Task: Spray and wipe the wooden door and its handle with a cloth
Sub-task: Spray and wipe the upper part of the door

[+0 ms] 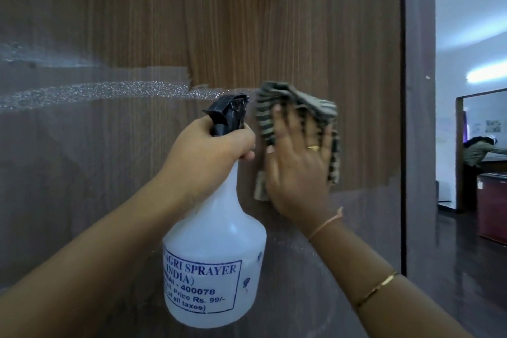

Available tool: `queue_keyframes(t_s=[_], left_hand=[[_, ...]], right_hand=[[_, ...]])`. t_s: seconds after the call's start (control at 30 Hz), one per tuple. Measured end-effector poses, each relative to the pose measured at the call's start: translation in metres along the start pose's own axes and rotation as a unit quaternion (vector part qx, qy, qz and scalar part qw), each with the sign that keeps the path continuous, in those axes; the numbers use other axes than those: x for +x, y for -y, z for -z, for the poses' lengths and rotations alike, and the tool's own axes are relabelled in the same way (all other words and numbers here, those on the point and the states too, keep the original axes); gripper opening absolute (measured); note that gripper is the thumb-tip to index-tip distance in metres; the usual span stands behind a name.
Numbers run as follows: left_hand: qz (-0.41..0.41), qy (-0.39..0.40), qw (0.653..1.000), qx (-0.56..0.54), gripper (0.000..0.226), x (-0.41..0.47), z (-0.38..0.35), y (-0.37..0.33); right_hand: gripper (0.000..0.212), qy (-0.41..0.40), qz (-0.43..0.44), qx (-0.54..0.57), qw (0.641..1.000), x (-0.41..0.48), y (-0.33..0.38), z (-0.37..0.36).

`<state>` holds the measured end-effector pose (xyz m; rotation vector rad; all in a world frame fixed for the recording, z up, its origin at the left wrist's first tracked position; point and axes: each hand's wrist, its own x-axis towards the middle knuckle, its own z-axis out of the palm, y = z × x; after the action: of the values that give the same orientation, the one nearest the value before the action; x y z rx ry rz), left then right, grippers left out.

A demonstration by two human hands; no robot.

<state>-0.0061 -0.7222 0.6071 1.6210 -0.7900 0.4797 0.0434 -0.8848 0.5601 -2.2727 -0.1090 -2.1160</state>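
The brown wooden door (247, 22) fills most of the view, with bands of fine spray droplets across its left half. My left hand (211, 143) grips the neck of a white spray bottle (216, 258) with a black trigger head, held upright close to the door. Just to its right, my right hand (299, 170) presses a striped grey-green cloth (299, 104) flat against the door, fingers spread over it. The door handle is not in view.
The door's dark edge (402, 118) runs down the right side. Beyond it a room opens, where a person (478, 153) bends over a counter, beside a reddish-brown cabinet (491, 208) and a glossy dark floor (472, 269).
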Motion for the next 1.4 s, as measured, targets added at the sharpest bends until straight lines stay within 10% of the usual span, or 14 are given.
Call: queue_keyframes(t_s=[0.27, 0.47, 0.83, 1.4], left_hand=[[-0.005, 0.009, 1.0, 0.015, 0.039, -0.011, -0.003, 0.006], [-0.003, -0.011, 0.998, 0.055, 0.03, -0.022, 0.005, 0.013], [0.005, -0.054, 0.998, 0.027, 0.023, -0.042, 0.044, 0.024], [-0.025, -0.047, 0.999, -0.003, 0.051, -0.076, 0.144, 0.006]], right_hand=[[0.057, 0.014, 0.07, 0.013, 0.997, -0.007, -0.002, 0.004], [0.062, -0.023, -0.173, 0.011, 0.985, -0.003, -0.065, 0.01], [0.063, -0.046, -0.276, 0.028, 0.96, 0.015, -0.029, 0.002], [0.071, 0.002, 0.058, -0.006, 0.998, 0.01, 0.199, -0.031]])
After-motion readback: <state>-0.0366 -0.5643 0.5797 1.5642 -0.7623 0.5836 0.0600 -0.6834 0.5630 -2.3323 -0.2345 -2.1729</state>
